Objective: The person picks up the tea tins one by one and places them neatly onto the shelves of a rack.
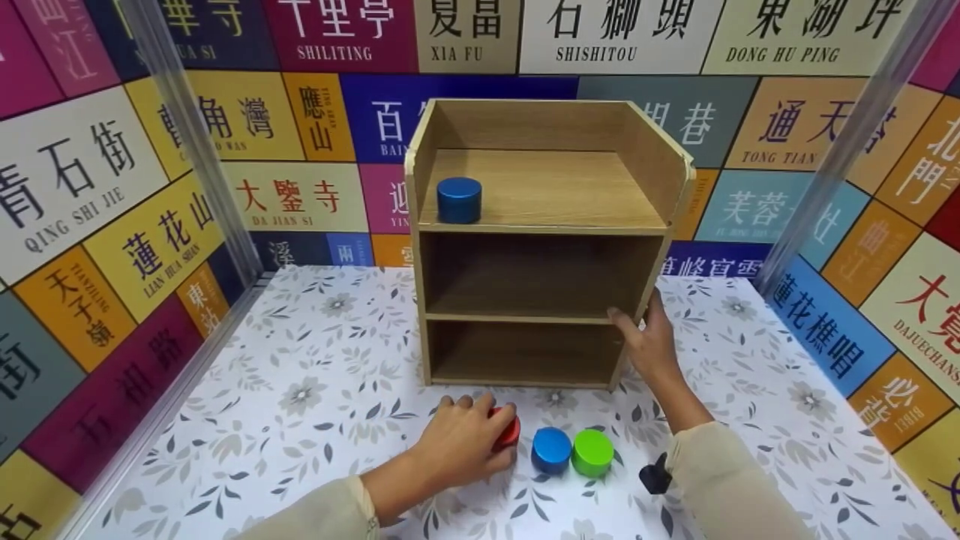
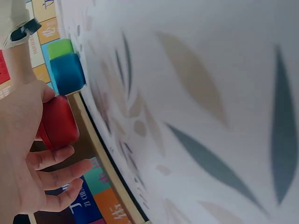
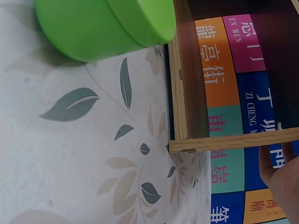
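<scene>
Wall sign [image 1: 71,176] QING SHI JIE, one of two blue cans [image 1: 459,201] on shelf [image 1: 562,184] top tier, left hand [image 1: 466,439] part-closed, pinching one red can [image 1: 509,433] in front, second blue can [image 1: 551,451], one green can [image 1: 592,453] beside it, right hand [image 1: 654,341], thumb and fingers gripping shelf side, far sign [image 1: 799,37] DONG HU PING.

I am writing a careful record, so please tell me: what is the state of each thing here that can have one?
Red glossy rounded cylinder: held in the left hand; table contact unclear.
Blue metallic cylinder on top tier: upright, toward the left.
Second blue metallic cylinder: upright on the leaf-patterned table surface.
Bright green cylinder: upright, beside the second blue one.
Three-tier wooden shelf: standing, open-fronted, gripped by the right hand.
</scene>
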Action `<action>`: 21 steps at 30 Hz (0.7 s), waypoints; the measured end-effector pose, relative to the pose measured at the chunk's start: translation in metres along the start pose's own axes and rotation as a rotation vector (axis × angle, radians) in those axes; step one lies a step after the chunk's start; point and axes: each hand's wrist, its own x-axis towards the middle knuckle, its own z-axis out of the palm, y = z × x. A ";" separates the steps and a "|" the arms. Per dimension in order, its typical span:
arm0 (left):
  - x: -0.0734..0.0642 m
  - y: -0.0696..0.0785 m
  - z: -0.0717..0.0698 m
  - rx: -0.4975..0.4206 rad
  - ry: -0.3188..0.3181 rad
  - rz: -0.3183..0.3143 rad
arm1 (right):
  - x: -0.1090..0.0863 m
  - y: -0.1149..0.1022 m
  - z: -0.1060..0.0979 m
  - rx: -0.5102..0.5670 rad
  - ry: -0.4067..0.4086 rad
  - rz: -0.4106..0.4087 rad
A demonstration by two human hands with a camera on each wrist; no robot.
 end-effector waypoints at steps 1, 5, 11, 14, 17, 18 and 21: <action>0.001 0.000 -0.002 -0.003 0.000 -0.004 | 0.000 0.000 0.000 0.002 0.001 -0.002; 0.007 0.000 -0.009 -0.018 -0.007 -0.017 | 0.000 0.001 0.000 0.007 0.000 -0.010; 0.013 -0.001 -0.016 0.010 0.065 -0.025 | 0.000 0.003 0.000 -0.003 -0.010 -0.002; 0.018 -0.002 -0.020 0.023 0.107 -0.027 | 0.000 0.003 0.000 -0.013 -0.012 -0.001; 0.024 -0.002 -0.026 0.030 0.145 -0.019 | -0.001 0.002 0.000 -0.016 -0.015 -0.007; 0.026 -0.002 -0.027 0.032 0.159 -0.015 | -0.001 0.002 -0.001 -0.010 -0.016 -0.008; 0.032 -0.001 -0.033 0.038 0.190 -0.012 | -0.002 0.001 0.000 -0.003 -0.021 -0.011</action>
